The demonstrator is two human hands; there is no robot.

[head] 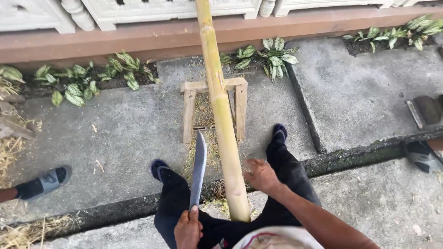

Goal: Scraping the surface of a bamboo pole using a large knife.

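Observation:
A long yellow-green bamboo pole runs from my lap up the middle of the view, across a small wooden stand. My left hand grips the handle of a long knife, its blade pointing away from me just left of the pole. My right hand is on the pole's right side, fingers curled against it. I am seated; my legs in dark trousers spread either side of the pole, feet in dark slippers.
Grey concrete slabs with a dark step edge cross the ground. Leafy plants line a brown kerb and white balustrade at the back. Another person's sandalled foot is at the left, another foot at the right. Dry straw lies left.

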